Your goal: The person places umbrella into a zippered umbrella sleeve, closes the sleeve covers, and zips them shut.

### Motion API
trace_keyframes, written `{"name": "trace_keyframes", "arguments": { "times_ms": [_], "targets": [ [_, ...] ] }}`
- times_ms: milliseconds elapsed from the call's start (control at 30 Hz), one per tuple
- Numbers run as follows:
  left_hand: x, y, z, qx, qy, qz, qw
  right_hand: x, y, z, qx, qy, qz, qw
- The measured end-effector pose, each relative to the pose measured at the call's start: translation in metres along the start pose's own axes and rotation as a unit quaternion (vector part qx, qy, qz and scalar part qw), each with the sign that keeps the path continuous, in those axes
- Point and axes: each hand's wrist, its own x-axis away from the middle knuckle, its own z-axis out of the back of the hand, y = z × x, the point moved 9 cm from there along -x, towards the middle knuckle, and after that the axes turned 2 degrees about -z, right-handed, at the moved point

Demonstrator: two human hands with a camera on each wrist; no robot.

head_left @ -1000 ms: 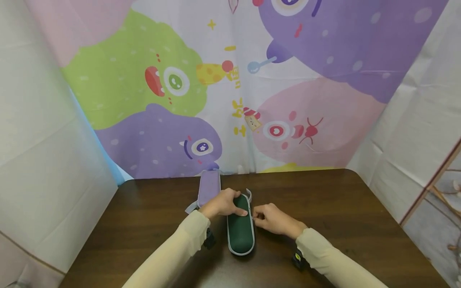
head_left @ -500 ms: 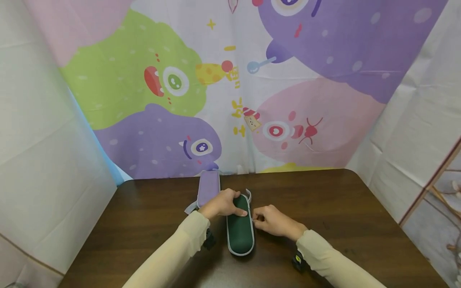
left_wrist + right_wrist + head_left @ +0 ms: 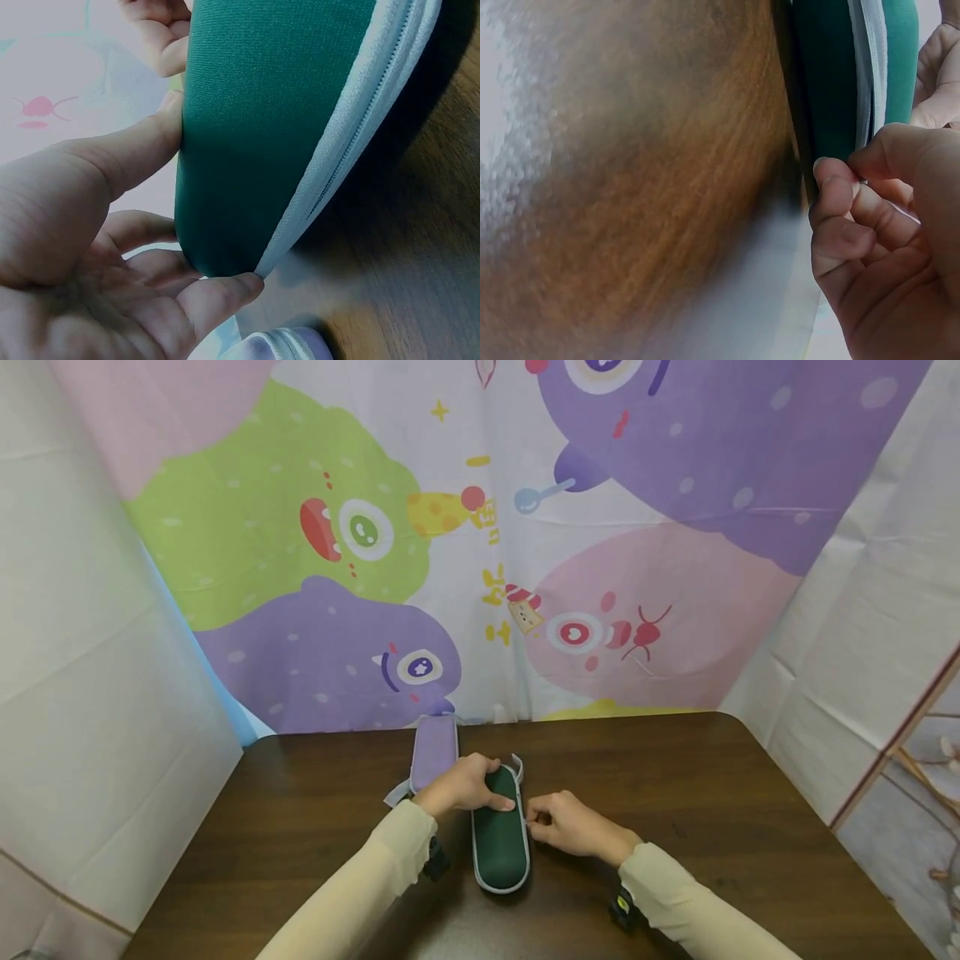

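Note:
A dark green zip case with rounded ends and a pale grey rim lies lengthwise on the table. My left hand grips its far end, thumb across the top and fingers round the end, as the left wrist view shows. A grey zip runs along the case's side. At the right side of the case, my right hand pinches the zipper pull, of which only a tiny bit shows between thumb and fingers. Whether the zip is parted cannot be told.
Behind my left hand a purple zip case lies near the table's back edge, its grey strap pointing left. A grey loop sticks up at the green case's far end. A cartoon-printed curtain hangs behind the brown table.
My right wrist has dropped very slightly toward the table's front, its fingers staying at the zip. The left hand and the green zip case have not visibly moved.

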Motion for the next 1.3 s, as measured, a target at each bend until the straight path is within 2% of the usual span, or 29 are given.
{"name": "trace_keyframes", "arguments": {
  "times_ms": [433,733,1133,1300],
  "targets": [
    [-0.001,0.000,0.000,0.008,0.000,0.008,0.9999,0.005,-0.002,-0.001,-0.013,-0.010,-0.001,0.9999],
    [-0.006,0.003,0.001,-0.013,0.004,0.015,0.9998,0.008,-0.001,-0.001,-0.020,-0.020,-0.005,0.9996],
    [-0.005,-0.001,0.000,0.014,-0.007,0.018,0.9997,0.014,-0.007,-0.002,-0.011,-0.021,0.005,0.9997],
    [-0.004,0.001,0.001,-0.001,-0.003,0.015,0.9999,0.018,-0.010,-0.005,-0.007,-0.023,0.019,0.9995]
  ]
}}
